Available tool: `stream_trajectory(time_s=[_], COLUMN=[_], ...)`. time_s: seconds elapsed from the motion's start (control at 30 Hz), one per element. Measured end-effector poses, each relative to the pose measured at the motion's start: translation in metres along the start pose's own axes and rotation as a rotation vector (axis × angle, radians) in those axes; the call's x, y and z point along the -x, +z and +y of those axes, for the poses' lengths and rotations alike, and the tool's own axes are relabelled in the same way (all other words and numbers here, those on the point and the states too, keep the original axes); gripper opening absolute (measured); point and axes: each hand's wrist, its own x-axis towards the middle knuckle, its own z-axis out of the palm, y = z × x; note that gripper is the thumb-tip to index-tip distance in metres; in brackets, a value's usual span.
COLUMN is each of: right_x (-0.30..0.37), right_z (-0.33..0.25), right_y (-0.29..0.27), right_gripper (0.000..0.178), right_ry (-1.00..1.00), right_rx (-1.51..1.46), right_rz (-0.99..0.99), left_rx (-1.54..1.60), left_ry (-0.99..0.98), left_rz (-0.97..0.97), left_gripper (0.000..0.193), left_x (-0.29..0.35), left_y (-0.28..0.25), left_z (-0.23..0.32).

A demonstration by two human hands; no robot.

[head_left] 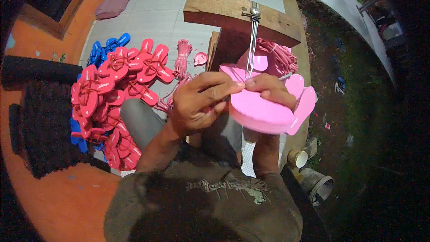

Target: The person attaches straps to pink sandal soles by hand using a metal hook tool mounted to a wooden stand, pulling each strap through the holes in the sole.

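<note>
**Pink sandal sole held to the metal puller for strapping**

Pink sandal sole sits at the top of a small stack of like soles over the person's lap, its front end pushed up against a thin metal hook tool that hangs down from a wooden beam. The left hand is curled shut, thumb and forefinger pinching something small at the sole's edge, probably a strap end, though it is too small to be sure. The right hand is closed over the sole's top, pressing it steady.

To do this step well, I judge the sole should stay flat and square to the tool, with the pinch kept close to the hole so the strap end does not slip or tear the foam.

Just beyond the hands lies a bundle of pink straps. On the floor to the left, a heap of finished red sandals spreads out, with a few blue sandals behind.
</note>
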Motion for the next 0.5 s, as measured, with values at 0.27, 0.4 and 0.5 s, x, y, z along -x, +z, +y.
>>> stream_trajectory(time_s=[0.27,0.4,0.5], right_x=[-0.006,-0.012,-0.011], right_z=[0.006,0.008,0.007], right_y=[-0.007,-0.014,-0.013], right_gripper=[0.016,0.014,0.014], right_ry=[0.02,-0.01,0.042], right_rx=[0.122,0.117,0.115], right_rz=[-0.046,-0.117,-0.082], left_rx=[0.072,0.108,0.079], left_ry=[0.027,0.011,0.034], left_rz=[0.141,0.13,0.12], left_gripper=[0.021,0.02,0.019], left_x=[0.007,0.005,0.002], left_y=[0.018,0.02,0.019], left_z=[-0.022,-0.024,-0.026])
